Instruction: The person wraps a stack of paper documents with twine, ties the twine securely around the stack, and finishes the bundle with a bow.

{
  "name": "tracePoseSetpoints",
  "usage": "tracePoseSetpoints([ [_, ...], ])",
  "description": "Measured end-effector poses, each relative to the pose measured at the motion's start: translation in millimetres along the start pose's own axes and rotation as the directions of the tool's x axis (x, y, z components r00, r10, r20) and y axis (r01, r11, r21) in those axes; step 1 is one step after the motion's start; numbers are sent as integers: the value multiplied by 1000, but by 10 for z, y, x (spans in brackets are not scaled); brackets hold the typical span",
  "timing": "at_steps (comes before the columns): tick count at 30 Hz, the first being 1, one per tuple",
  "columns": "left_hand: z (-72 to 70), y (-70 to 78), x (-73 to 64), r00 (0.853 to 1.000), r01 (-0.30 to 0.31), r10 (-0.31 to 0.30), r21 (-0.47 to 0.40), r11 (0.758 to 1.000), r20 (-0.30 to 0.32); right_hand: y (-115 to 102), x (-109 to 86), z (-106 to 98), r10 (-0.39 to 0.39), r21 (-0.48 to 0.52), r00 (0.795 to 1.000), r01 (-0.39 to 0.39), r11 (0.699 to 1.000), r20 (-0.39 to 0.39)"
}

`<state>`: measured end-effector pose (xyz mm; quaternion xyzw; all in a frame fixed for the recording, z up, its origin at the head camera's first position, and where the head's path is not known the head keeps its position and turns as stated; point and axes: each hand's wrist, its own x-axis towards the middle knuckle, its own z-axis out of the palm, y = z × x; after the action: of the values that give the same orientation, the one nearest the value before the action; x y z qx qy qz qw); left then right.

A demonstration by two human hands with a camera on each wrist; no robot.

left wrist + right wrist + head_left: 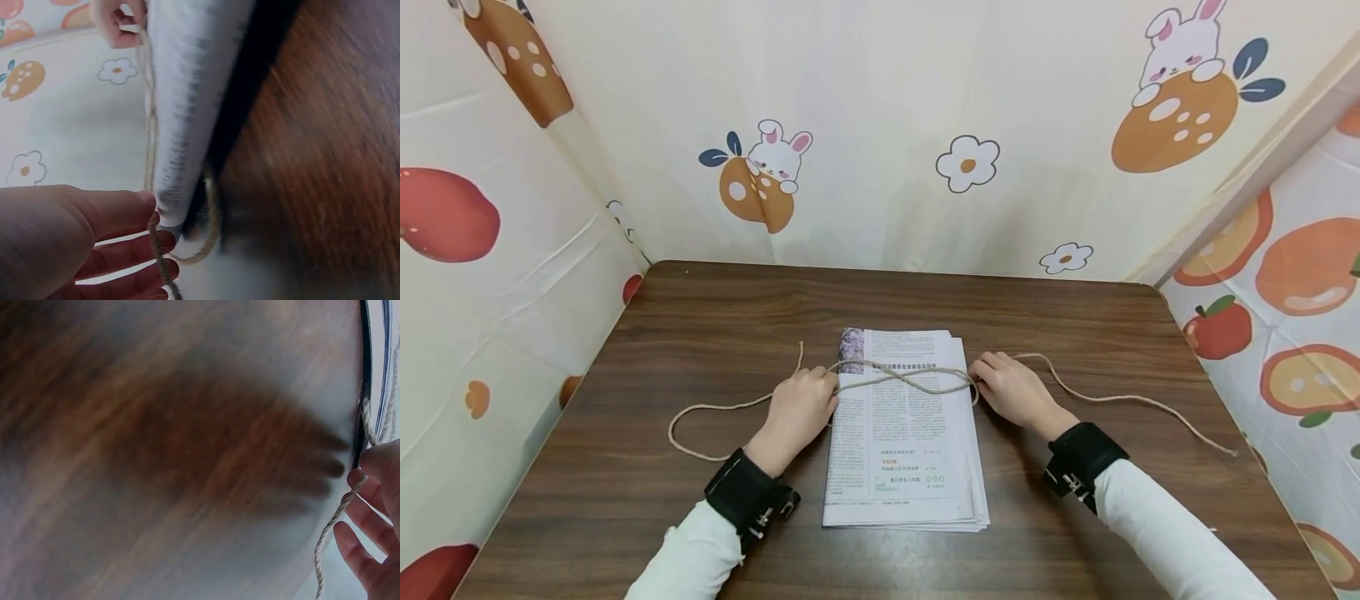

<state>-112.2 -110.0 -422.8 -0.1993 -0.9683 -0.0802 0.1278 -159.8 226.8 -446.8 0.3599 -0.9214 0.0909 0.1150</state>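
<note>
A folded stack of newspapers (917, 467) lies on the wooden table, its printed side up. Across its upper part runs a tan twine (925, 390), its strands crossing over each other on top. At the stack's left edge my left hand (801, 404) pinches the twine between thumb and forefinger; a loose length curls off to the left. Beyond the right edge my right hand (1017, 393) pinches the twine as well, and its tail trails to the right. In the left wrist view a loop of twine (214, 219) bends round the stack's edge. The stack's underside is hidden.
The brown wooden table (715, 308) carries the stack. Behind it hangs a cream curtain (880, 208) printed with rabbits and flowers. Fruit-printed sheets (1300, 283) close in the sides. Both wrists wear black bands (1086, 458).
</note>
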Motion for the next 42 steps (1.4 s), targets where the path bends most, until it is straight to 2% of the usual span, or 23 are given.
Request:
tracePoseSetpoints([
  [6, 28, -40, -7, 1000, 24, -24, -13, 1000, -4, 43, -27, -55, 18, 9, 999, -17, 1000, -45],
  [15, -70, -190, -190, 999, 49, -50, -16, 999, -16, 260, -184, -136, 72, -17, 993, -74, 997, -93],
  [25, -164, -339, -349, 998, 61, -61, -51, 997, -7, 438, -365, -134, 128, -46, 988, -133, 990, -91],
  [35, -148, -354, -423, 999, 53, -52, -82, 995, 15, 529, -463, -148, 182, -66, 977, -190, 980, -116],
  [42, -122, -326, -438, 999, 33, -32, -73, 997, 16, 514, -457, -131, 156, -94, 982, -166, 982, -103],
])
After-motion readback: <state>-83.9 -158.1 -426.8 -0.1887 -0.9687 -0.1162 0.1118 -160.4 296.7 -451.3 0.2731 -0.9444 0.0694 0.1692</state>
